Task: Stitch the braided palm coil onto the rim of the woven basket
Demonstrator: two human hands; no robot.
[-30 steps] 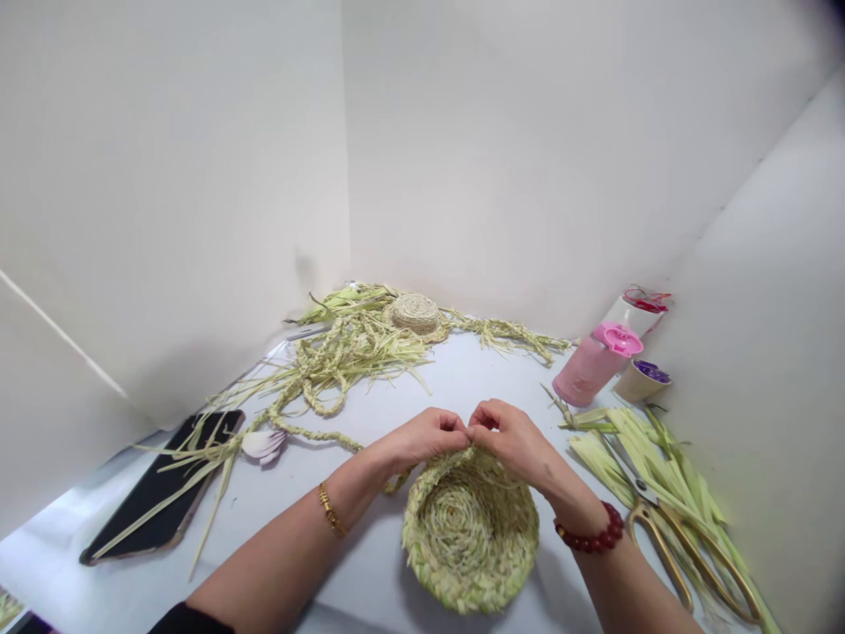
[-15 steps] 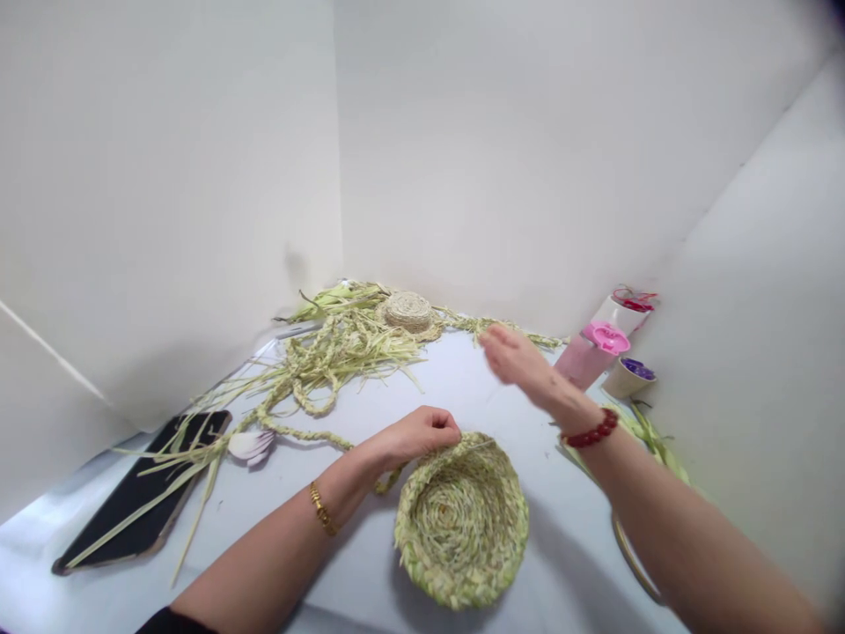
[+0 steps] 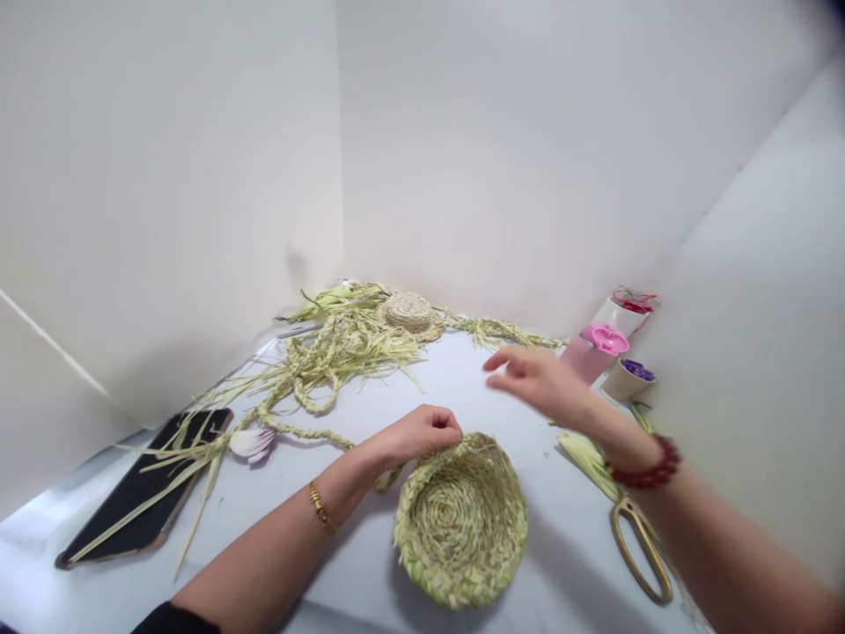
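Observation:
A round woven straw basket (image 3: 455, 528) with coiled walls faces me at the front middle. My left hand (image 3: 426, 436) pinches its far rim, thumb and fingers closed there. From behind that wrist a braided straw cord (image 3: 310, 433) runs back to a heap. A thin pale thread shows at the rim beside my fingers. My right hand (image 3: 538, 383) is raised to the right beyond the basket, thumb and forefinger apart. I see nothing between them, though a fine thread or needle could be too small to make out.
A straw heap (image 3: 349, 343) and small straw hat (image 3: 409, 313) lie at the back. Left are a dark phone (image 3: 132, 511) and white-purple clip (image 3: 252, 445). Right are a pink bottle (image 3: 594, 348), cups (image 3: 628, 379), husks (image 3: 587, 462) and gold-handled scissors (image 3: 617, 519).
My right hand has shifted right and slightly down, and its fingers have spread apart. More of the scissors handle shows. My left hand and the basket are nearly still.

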